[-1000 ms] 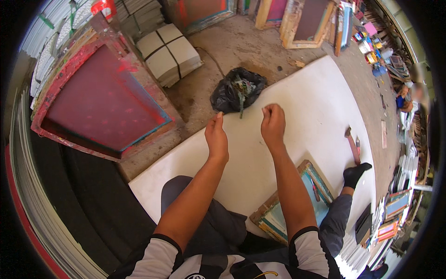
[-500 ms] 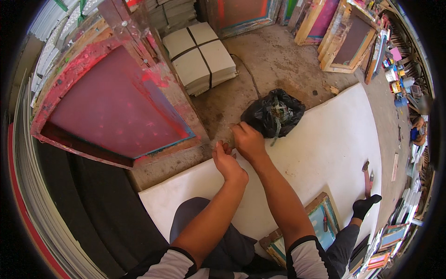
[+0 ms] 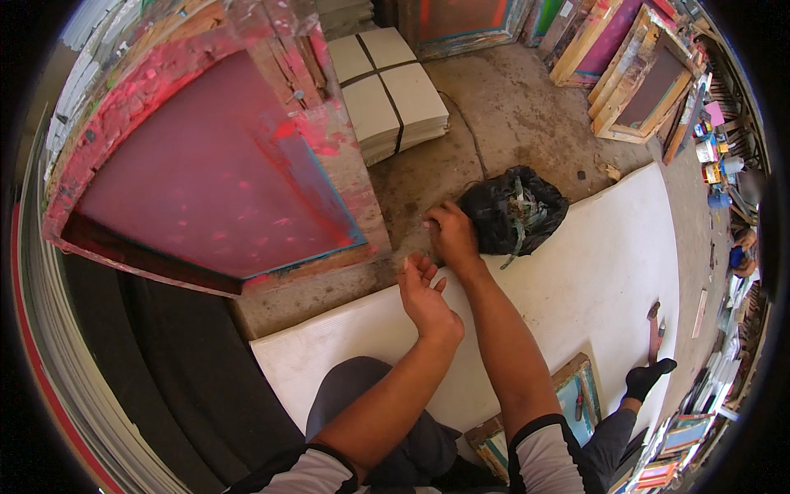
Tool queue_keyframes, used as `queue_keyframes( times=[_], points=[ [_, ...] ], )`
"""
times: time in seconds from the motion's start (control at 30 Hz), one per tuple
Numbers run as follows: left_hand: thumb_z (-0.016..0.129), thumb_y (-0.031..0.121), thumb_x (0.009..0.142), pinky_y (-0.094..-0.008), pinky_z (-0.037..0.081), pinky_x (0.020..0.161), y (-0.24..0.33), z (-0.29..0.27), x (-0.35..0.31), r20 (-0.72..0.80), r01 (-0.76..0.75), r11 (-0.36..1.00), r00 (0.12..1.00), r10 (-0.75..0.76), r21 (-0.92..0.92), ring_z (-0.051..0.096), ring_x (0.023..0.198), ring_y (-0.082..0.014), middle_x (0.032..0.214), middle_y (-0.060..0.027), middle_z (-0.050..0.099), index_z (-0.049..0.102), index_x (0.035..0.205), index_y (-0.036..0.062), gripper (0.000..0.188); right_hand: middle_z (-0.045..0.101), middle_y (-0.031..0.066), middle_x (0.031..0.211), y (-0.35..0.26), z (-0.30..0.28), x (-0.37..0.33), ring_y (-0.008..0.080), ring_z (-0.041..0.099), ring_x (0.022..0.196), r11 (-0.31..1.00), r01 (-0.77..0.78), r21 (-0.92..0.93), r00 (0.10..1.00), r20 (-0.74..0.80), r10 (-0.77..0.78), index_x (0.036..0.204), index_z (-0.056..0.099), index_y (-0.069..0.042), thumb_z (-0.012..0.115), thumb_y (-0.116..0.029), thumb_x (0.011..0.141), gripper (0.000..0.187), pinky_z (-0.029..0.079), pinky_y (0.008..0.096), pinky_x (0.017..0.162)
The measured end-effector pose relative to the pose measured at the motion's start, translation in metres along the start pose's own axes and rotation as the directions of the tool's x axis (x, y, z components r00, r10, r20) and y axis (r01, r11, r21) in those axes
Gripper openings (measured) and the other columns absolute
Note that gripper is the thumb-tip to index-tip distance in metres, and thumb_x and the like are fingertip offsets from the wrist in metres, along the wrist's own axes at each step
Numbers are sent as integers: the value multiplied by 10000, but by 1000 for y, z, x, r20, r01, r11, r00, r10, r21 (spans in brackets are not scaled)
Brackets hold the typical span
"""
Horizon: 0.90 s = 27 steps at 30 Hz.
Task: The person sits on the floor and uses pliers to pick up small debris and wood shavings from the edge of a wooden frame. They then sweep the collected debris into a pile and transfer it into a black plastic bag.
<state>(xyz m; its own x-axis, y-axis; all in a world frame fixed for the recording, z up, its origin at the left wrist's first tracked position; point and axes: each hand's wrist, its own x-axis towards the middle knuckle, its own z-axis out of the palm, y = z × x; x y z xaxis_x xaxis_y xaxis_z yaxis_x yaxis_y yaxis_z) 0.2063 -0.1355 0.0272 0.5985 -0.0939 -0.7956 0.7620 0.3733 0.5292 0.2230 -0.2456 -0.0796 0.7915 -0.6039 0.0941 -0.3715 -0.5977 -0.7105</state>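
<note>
Both my hands are over the far edge of a white sheet (image 3: 568, 288), on the strip of bare concrete beside it. With its palm turned up and fingers loosely apart, my left hand (image 3: 426, 295) appears to hold nothing. Just beyond it, my right hand (image 3: 453, 237) has its fingers curled together in a pinch. Whatever may be between those fingertips is too small to make out. Close to the right hand's right side sits a black plastic bag (image 3: 485, 216), its top open on crumpled scraps and a greenish strip hanging over the front.
A big pink-stained screen-printing frame (image 3: 206, 181) leans at left. Behind lies a strapped stack of pale board (image 3: 387, 99). More frames (image 3: 638, 90) stand at the far right. A hammer (image 3: 654, 333) rests near my foot; a small frame (image 3: 576, 395) lies beside my leg.
My two hands have drawn a little apart, and the left hand's fingers have opened. The view has shifted, so the surroundings sit slightly differently in the picture.
</note>
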Motion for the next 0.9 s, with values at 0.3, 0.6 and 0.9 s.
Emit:
queue_keyframes(
  times=[0.3, 0.6, 0.9],
  points=[
    [460, 454, 1049, -366, 392, 930, -1, -2, 1, 12, 1, 1000, 1000, -1, -24, 511, 1074, -172, 1178, -38, 544, 557, 1244, 110, 408, 621, 164, 984, -7, -8, 4, 398, 649, 919, 978, -54, -201, 983, 160, 87, 961, 632, -44, 671, -25, 875, 96, 520, 472, 760],
    [447, 465, 1050, -366, 391, 924, 4, -1, 4, 20, -1, 998, 1000, 2, -66, 513, 1059, -161, 1134, -13, 559, 578, 1170, 135, 375, 613, 171, 991, -6, -10, 3, 410, 643, 936, 966, -57, -254, 982, 163, 101, 943, 594, -27, 655, 3, 879, 93, 510, 485, 760],
    [446, 512, 1042, -371, 389, 938, 12, -1, 4, 7, -7, 996, 1000, 8, -86, 511, 1073, -167, 1150, -12, 551, 577, 1200, 145, 420, 598, 182, 935, -50, -98, -26, 375, 606, 865, 984, 108, -140, 875, -456, -161, 953, 579, -17, 614, 51, 863, 118, 502, 459, 768]
  ],
)
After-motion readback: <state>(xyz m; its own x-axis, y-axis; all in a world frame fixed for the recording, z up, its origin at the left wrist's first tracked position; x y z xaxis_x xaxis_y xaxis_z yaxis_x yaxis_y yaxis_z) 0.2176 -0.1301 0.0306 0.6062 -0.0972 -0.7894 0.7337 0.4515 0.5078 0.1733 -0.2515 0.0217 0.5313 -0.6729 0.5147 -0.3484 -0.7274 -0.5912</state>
